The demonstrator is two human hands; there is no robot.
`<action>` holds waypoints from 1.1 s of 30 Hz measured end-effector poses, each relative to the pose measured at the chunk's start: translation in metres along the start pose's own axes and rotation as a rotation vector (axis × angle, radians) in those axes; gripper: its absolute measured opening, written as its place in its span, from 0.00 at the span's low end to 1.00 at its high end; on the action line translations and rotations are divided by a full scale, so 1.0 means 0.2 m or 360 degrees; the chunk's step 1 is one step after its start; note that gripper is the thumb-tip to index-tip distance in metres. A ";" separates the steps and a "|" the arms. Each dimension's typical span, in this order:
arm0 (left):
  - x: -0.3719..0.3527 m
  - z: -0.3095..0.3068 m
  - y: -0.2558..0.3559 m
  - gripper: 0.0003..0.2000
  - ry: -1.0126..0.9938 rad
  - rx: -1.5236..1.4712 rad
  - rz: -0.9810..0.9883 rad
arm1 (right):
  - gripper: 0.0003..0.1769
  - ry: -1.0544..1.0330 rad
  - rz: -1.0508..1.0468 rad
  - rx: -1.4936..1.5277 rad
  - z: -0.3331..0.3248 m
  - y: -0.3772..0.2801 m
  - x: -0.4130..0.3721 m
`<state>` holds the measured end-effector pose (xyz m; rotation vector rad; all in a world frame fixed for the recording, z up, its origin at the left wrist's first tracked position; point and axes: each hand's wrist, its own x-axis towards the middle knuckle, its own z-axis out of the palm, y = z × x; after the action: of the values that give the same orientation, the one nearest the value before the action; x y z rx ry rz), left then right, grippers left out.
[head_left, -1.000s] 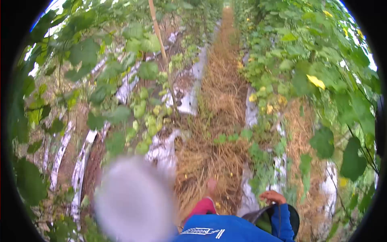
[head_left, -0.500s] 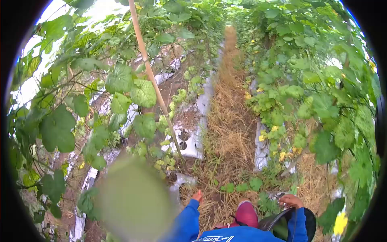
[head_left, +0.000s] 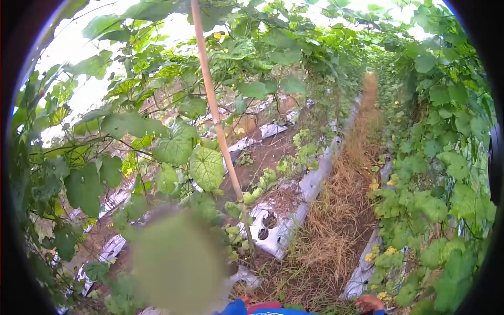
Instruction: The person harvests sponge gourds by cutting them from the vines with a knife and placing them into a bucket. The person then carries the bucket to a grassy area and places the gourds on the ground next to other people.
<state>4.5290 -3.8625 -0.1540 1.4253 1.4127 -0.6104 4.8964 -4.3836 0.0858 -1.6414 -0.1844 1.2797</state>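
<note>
Below, two hands (head_left: pixel 369 303) flank one blue shirt (head_left: pixel 283 312).

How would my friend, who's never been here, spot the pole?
Start at the straw path running away between the green plants. Just left of it lies a whitish plastic sheet with dark holes, and the pole rises beside that sheet's left edge. Unlike the leafy plants around it, it's bare, tan, long and straight, its top leaning left.

Room abv straw path (head_left: pixel 336 233), pole (head_left: pixel 213 100) blks L
</note>
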 end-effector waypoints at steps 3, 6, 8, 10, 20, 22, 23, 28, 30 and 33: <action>0.14 0.27 0.46 0.12 0.0013 0.0343 0.0408 | 0.27 -0.0069 -0.0040 -0.0029 -0.13 -0.17 0.19; 0.27 0.57 1.04 0.14 0.0202 0.0822 0.0875 | 0.28 -0.0163 -0.0054 -0.0038 -0.25 -0.27 0.39; 0.37 0.68 1.42 0.16 0.0406 0.1105 0.1106 | 0.29 -0.0236 -0.0060 -0.0043 -0.33 -0.33 0.53; 0.40 0.70 1.73 0.18 0.0592 0.1267 0.1247 | 0.30 -0.0295 -0.0089 -0.0029 -0.42 -0.37 0.65; 0.74 0.52 1.99 0.17 -0.0174 -0.0044 0.0472 | 0.23 0.0128 -0.0010 0.0149 -0.84 -0.67 0.97; 0.91 0.41 2.24 0.16 -0.0297 -0.0257 0.0241 | 0.25 0.0370 0.0024 0.0280 -0.98 -0.84 1.04; 0.96 0.34 2.36 0.16 -0.0339 -0.0319 0.0150 | 0.26 0.0477 -0.0047 0.0293 -0.99 -1.03 1.01; 1.28 0.06 2.99 0.14 -0.0430 -0.0396 0.0103 | 0.31 0.0450 -0.0150 0.0090 -1.30 -1.16 1.18; 1.39 -0.07 3.27 0.13 -0.0427 -0.0418 0.0193 | 0.30 0.0466 -0.0278 0.0102 -1.38 -1.26 1.27; 1.52 -0.16 3.72 0.12 -0.0458 -0.0485 0.0391 | 0.30 0.0624 -0.0136 0.0061 -1.49 -1.49 1.41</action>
<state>5.2768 -3.5693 -0.1922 1.1905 1.0344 -0.4030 5.3819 -4.2385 0.1124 -1.7951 0.0103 0.8709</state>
